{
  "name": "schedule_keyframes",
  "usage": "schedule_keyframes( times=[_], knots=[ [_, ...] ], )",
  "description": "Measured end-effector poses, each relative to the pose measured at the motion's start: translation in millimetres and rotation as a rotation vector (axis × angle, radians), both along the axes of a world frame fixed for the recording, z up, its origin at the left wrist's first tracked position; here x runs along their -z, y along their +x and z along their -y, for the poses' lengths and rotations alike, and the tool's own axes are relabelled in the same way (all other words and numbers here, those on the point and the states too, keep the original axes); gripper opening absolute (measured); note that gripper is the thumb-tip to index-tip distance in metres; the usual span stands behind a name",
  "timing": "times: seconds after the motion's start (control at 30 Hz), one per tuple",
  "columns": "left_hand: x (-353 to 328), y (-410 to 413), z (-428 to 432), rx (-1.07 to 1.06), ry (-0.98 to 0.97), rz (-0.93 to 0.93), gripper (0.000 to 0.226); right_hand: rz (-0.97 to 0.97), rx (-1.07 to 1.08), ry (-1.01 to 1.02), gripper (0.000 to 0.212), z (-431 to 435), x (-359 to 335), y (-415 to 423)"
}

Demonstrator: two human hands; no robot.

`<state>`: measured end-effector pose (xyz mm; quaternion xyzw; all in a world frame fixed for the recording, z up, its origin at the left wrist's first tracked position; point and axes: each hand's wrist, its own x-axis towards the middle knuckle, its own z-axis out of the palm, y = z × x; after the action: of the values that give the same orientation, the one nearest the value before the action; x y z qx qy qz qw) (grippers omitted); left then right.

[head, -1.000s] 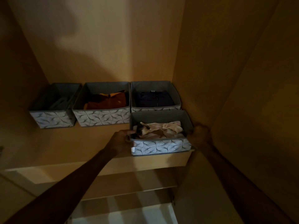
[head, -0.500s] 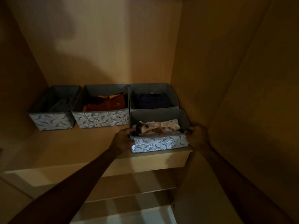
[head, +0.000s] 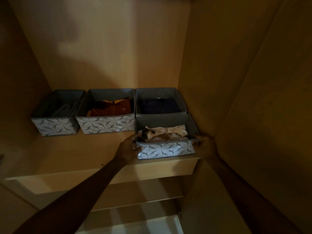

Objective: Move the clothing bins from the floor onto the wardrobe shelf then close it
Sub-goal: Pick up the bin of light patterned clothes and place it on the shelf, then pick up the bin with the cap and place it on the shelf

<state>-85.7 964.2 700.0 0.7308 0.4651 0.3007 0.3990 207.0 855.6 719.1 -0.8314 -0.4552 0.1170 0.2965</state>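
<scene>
Dim in here: our left hand [head: 128, 148] curls its fingers round the front left corner of the bin [head: 166, 149], while our right hand [head: 205, 143], lost in shadow, sits at its right end, grip unreadable. The bin rests at the front right corner of the shelf [head: 76, 149], patterned face toward us, long axis unclear.

Wardrobe shelf [head: 67, 152]: left bin [head: 54, 126], middle bin [head: 106, 124], right bin [head: 157, 93] in back row; front bin [head: 166, 149] (cream clothes [head: 168, 132]) touching right bin.
</scene>
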Motion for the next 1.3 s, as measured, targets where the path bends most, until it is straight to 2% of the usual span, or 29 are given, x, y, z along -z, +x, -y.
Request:
schedule_keyframes(
  times=[0.17, 0.27, 0.33, 0.5, 0.6, 0.73, 0.83, 1.03, 1.3],
  knots=[
    [12, -9, 28, -0.134, 0.023, 0.170, 0.048, -0.102, -0.043, 0.160, 0.033, 19, 8, -29],
    [29, -24, 46, -0.179, -0.093, 0.294, 0.034, -0.184, -0.152, 0.164, 0.034, 34, 18, -59],
    [40, -37, 60, -0.217, -0.177, 0.353, 0.033, -0.277, -0.171, 0.143, 0.034, 43, 30, -78],
    [75, -75, 101, -0.337, -0.327, 0.303, 0.024, -0.416, -0.261, 0.066, 0.028, 57, 77, -120],
    [100, -97, 131, -0.450, -0.387, 0.302, 0.017, -0.477, -0.314, -0.055, 0.030, 61, 103, -144],
    [115, -125, 186, -0.635, -0.439, 0.246, 0.017, -0.401, -0.606, -0.180, 0.026, 61, 126, -174],
    [119, -142, 234, -0.809, -0.466, 0.232, 0.018, -0.345, -0.844, -0.315, 0.040, 63, 138, -200],
    [125, -146, 350, -1.210, -0.522, 0.334, 0.020, -0.325, -1.181, -0.500, 0.047, 90, 154, -251],
    [135, -116, 532, -1.714, -0.500, 0.489, 0.022, -0.149, -1.676, -0.691, 0.044, 189, 163, -327]
  ],
)
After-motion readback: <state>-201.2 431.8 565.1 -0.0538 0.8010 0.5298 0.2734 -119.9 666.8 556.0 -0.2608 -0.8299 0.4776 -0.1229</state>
